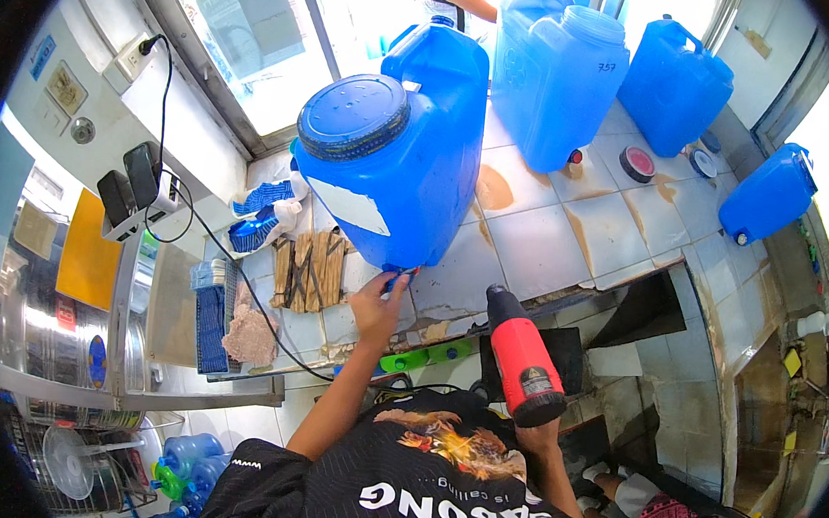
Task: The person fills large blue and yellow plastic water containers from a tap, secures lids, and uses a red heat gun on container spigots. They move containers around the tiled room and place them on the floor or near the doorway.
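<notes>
A large blue water jug (433, 144) with a wide dark-rimmed lid (356, 113) stands near the counter's front edge. My left hand (375, 307) has its fingers closed round the small blue tap (396, 275) at the jug's lower front. My right hand (539, 436) grips a red and black heat gun (526, 365), its black nozzle pointing up toward the counter, to the right of the tap and apart from the jug. The handle is mostly hidden behind the tool's body.
More blue jugs (554, 95) line the back of the tiled counter (537, 244). Round caps (638, 164) lie beside them. Wooden slats (308, 270), gloves (267, 210) and a blue basket (212, 326) sit at left, near a black cord (238, 270). Someone's arm (476, 3) shows outside the window.
</notes>
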Tool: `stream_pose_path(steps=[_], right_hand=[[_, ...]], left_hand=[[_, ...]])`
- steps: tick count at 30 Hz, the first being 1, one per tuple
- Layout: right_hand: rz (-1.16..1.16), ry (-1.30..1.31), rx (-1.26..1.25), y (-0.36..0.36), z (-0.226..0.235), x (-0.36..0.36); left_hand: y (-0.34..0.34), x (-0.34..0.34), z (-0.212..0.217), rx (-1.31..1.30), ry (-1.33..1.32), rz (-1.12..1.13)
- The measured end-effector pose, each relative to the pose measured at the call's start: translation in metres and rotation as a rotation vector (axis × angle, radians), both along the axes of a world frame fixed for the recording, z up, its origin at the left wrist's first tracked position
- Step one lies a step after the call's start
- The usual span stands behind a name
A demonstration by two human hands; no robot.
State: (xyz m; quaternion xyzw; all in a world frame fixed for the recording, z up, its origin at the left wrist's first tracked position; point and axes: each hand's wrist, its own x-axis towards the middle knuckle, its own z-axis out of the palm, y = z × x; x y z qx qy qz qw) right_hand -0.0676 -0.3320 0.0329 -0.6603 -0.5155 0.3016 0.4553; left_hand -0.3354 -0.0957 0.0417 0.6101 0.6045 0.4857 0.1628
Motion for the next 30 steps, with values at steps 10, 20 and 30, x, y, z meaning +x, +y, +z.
stream_pose_path(steps=[10,20,30], right_hand=[[0.094,0.17,0.078,0.015,0.046,-0.012],[0.038,0.077,0.085,0.006,0.024,-0.006],[0.168,-0.559,0.074,-0.022,-0.008,0.014]], left_hand=[[0.019,0.037,-0.062,-0.019,-0.323,0.09],[0.037,0.084,-0.091,-0.181,-0.694,-0.1],[0.041,0.109,-0.089,-0.297,-0.777,0.084]])
